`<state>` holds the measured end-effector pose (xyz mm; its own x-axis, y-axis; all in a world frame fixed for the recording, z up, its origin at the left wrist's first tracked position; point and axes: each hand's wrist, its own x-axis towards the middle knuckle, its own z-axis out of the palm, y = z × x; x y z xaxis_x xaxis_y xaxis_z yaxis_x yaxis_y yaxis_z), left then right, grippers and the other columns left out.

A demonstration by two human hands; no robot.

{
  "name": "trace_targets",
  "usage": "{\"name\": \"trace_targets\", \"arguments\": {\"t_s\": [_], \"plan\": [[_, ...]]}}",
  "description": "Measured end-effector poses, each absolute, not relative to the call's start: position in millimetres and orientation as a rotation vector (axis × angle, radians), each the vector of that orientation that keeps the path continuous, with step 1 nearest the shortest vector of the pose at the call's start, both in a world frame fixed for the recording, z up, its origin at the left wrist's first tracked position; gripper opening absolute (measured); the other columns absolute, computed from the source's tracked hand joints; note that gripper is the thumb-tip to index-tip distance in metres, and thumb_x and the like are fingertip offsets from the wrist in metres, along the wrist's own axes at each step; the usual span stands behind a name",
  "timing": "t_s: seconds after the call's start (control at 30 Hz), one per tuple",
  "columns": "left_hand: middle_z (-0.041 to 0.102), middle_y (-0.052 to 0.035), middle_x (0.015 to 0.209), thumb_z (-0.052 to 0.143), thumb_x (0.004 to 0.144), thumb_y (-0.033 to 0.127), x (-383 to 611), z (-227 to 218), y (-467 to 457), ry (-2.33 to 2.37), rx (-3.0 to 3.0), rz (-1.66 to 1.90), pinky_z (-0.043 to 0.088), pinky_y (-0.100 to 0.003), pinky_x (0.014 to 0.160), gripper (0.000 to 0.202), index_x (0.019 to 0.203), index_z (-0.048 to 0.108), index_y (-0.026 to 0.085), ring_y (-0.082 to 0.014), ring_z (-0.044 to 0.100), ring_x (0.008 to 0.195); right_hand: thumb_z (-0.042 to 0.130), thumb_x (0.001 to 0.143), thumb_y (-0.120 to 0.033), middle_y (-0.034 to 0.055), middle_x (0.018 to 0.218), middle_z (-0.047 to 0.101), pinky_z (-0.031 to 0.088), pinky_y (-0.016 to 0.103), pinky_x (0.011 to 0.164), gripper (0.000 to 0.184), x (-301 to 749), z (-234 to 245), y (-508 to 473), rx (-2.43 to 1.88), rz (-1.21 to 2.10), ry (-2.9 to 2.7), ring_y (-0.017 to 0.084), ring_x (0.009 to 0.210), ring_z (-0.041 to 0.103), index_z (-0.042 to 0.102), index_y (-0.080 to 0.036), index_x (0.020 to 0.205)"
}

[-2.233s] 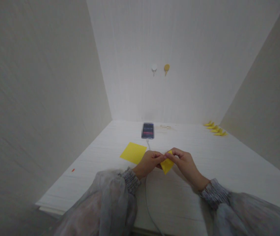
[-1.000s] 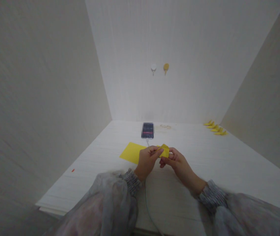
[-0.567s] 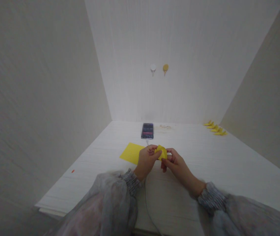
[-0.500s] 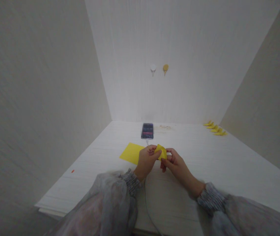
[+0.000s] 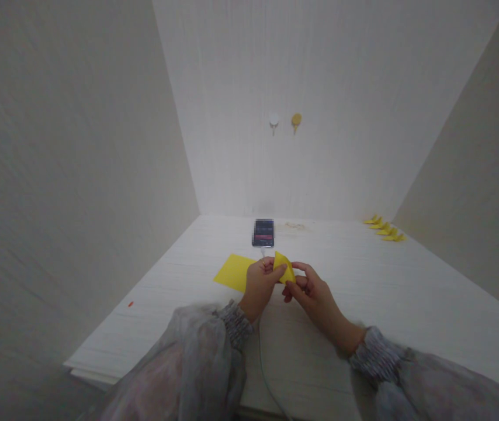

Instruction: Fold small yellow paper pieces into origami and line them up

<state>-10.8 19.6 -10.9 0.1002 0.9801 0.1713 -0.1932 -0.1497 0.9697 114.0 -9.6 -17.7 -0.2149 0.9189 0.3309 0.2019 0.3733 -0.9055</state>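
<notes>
Between my two hands, above the white table, is a piece of folded yellow paper with a pointed top. My left hand grips its left side, the thumb pressed flat on the front face. On the right edge, my right hand pinches the lower corner between thumb and fingers, its index finger reaching along the edge behind. A flat yellow sheet lies on the table, partly covered by my left hand.
A phone with a cable lies beyond my hands. Several folded yellow paper pieces stand in a row at the far right. A small orange scrap is at the left. Two hooks are on the back wall.
The folded paper has turned in my fingers and now looks narrower, more like a triangle. My right index finger has straightened along its edge. The flat sheet has stayed in place.
</notes>
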Motion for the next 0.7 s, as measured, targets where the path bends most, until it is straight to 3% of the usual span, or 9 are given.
{"name": "trace_targets", "arguments": {"t_s": [0.33,0.6,0.7], "plan": [[0.051,0.0026,0.052,0.056,0.065,0.027,-10.2,-7.9,18.6,0.882,1.234,1.35,0.037,-0.018,0.041,0.016,0.064,0.053,0.012,-0.0072,0.047,0.044,0.043,0.081,-0.026,-0.0004,0.064,0.061,0.046,0.027,0.06,0.029,114.8,-14.5,-11.5,-1.02,0.811,-1.773,0.013,0.058,0.06,0.037,-0.02,0.109],[0.05,0.0011,0.052,0.046,0.074,0.041,-9.8,-1.9,14.1,0.694,1.233,1.245,0.04,-0.022,0.044,0.032,0.073,0.054,0.01,-0.0085,0.047,0.042,0.043,0.08,-0.024,-0.0002,0.062,0.061,0.046,0.025,0.057,0.026,116.5,-11.8,-13.8,-1.034,0.757,-1.734,0.013,0.058,0.061,0.041,-0.018,0.105],[0.051,0.0012,0.053,0.051,0.071,0.041,-10.2,-1.0,13.5,0.704,1.255,1.224,0.04,-0.021,0.045,0.032,0.075,0.056,0.01,-0.0078,0.047,0.044,0.044,0.079,-0.024,-0.0002,0.061,0.061,0.046,0.024,0.055,0.024,116.9,-12.5,-13.4,-1.048,0.746,-1.73,0.013,0.058,0.061,0.043,-0.018,0.102]]}}
